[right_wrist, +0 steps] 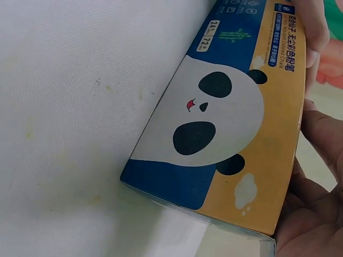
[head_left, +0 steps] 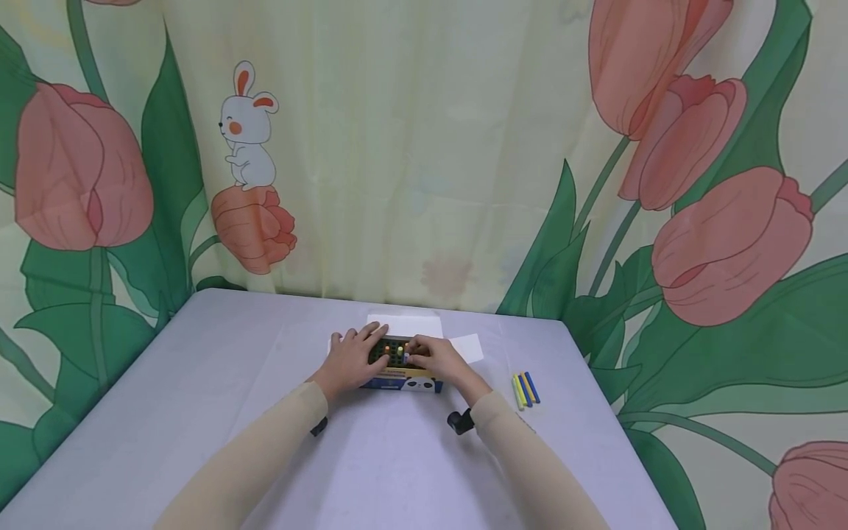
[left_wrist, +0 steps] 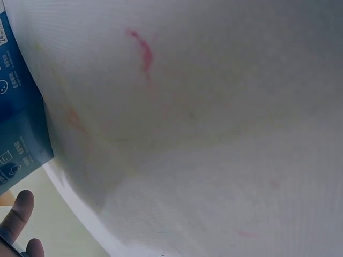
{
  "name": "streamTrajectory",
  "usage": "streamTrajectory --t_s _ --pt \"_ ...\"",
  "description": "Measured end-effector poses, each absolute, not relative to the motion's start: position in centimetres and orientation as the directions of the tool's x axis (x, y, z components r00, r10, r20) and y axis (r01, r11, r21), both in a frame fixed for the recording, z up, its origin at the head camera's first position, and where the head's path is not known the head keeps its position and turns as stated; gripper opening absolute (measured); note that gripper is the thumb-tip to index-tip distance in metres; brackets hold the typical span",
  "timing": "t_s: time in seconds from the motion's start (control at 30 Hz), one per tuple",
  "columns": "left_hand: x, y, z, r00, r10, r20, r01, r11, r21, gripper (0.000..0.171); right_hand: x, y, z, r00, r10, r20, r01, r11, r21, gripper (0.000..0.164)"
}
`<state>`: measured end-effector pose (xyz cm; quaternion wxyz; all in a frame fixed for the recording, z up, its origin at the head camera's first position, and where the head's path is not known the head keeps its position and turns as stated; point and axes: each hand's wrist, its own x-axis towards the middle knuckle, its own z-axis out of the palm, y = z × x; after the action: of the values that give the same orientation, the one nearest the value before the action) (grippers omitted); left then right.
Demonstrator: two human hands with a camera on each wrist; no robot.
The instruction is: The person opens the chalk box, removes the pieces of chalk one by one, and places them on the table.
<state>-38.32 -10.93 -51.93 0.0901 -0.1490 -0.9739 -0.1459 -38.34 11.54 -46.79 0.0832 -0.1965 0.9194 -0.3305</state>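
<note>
A colored chalk box [head_left: 387,383], blue and yellow with a panda on its front, lies on the table with its top flap folded open. Several chalk sticks stand upright in its dark holed insert, among them an orange chalk [head_left: 387,350] and a yellow-green chalk [head_left: 400,351]. My left hand [head_left: 347,361] rests over the box's left end, fingers spread and the thumb along the near top edge. Above the box's right part, my right hand [head_left: 442,359] pinches a bluish chalk stick [head_left: 407,358] at the insert. In the right wrist view its fingers partly hide behind the box.
Several loose chalk sticks [head_left: 525,390], yellow, blue and orange, lie to the right of my right hand. White box flaps [head_left: 467,348] stick out behind and to the right of the box. A tulip-print curtain [head_left: 411,184] hangs beyond the table's far edge.
</note>
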Motion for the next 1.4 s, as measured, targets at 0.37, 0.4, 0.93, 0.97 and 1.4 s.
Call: streamTrajectory --t_s 0.37,0.4,0.93,0.97,1.4 --pt "-38.10 -10.98 -51.53 -0.941 0.266 0.208 0.315 0.913 0.259 0.074 -38.19 11.68 -46.40 -0.910 -0.412 -0.032 -0.290 0.690 -0.663 0.013" --pt "-38.10 -10.98 -51.53 -0.941 0.266 0.209 0.315 0.913 0.258 0.074 -38.17 11.73 -46.38 -0.910 -0.413 -0.031 -0.288 0.684 -0.671 0.013" --pt "-37.93 -10.96 -51.32 -0.943 0.261 0.209 0.312 0.911 0.269 0.073 -38.56 12.01 -46.44 -0.913 -0.402 -0.062 -0.172 0.519 -0.837 0.017" --pt "-37.93 -10.97 -51.29 -0.943 0.261 0.206 0.311 0.911 0.269 0.073 -38.64 12.05 -46.46 -0.914 -0.401 -0.065 -0.166 0.515 -0.841 0.018" --pt "-38.24 -10.95 -51.60 -0.943 0.263 0.203 0.311 0.912 0.267 0.074 -38.80 12.38 -46.52 -0.924 -0.378 -0.061 -0.113 0.420 -0.901 0.017"
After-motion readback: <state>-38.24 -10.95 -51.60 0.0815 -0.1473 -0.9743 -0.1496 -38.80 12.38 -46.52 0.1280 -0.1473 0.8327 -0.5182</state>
